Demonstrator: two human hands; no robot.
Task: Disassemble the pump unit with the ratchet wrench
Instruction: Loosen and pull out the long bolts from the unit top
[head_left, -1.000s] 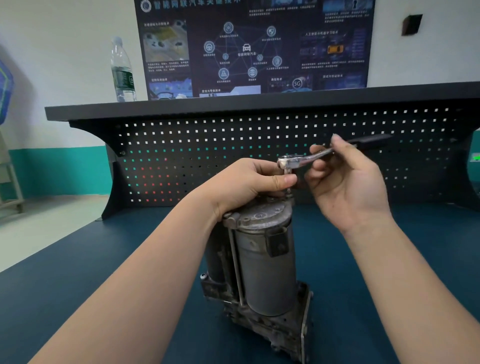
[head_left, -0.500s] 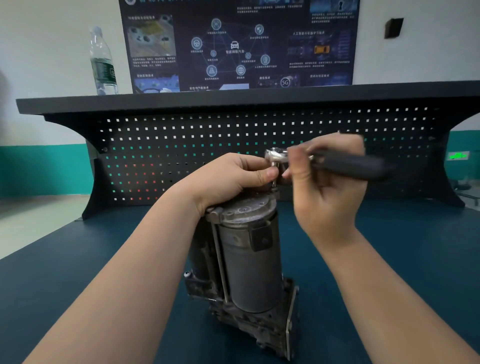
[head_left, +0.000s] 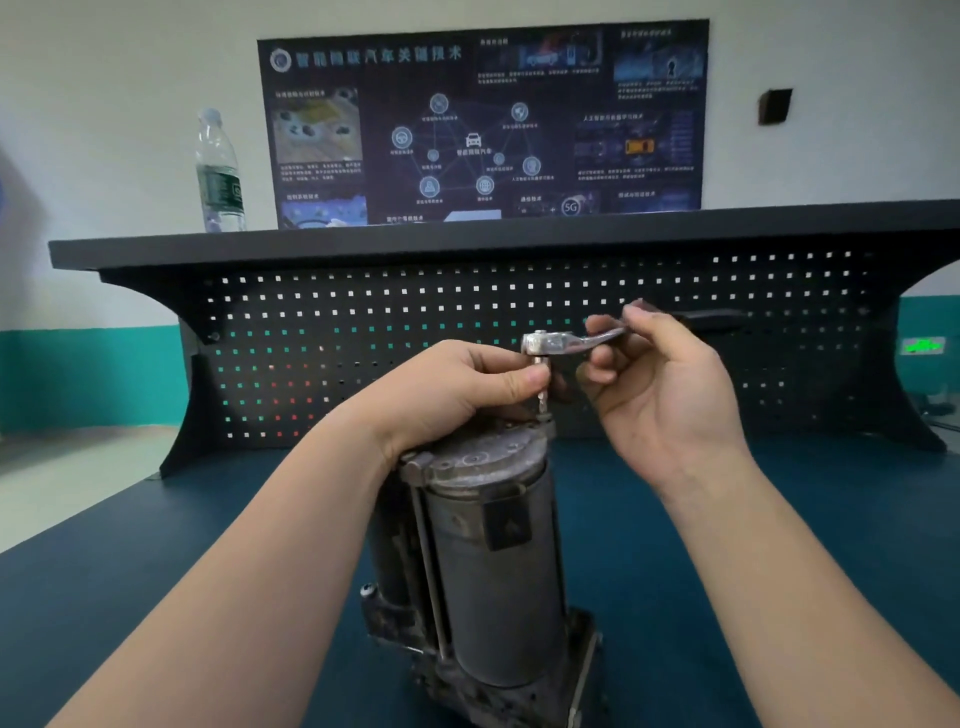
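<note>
Pump unit (head_left: 488, 561) stands upright mid-counter (head_left: 156, 597), long axis vertical. Ratchet wrench (head_left: 566, 342) sits over its top rim, handle pointing right, bit straight down. Left hand (head_left: 457, 395) fingers pinch the bit; right hand (head_left: 660, 384) fingers curl round the handle. Water bottle (head_left: 219, 174), contents unclear, stands on shelf (head_left: 467, 236) above pegboard (head_left: 363, 332). Poster (head_left: 483, 124) on wall.

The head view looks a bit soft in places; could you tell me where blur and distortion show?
Head view: the ratchet wrench handle and right hand fingers are motion-blurred; the pump unit stays fairly sharp; the shelf edge bows from wide-angle distortion; poster text is too soft to read.
</note>
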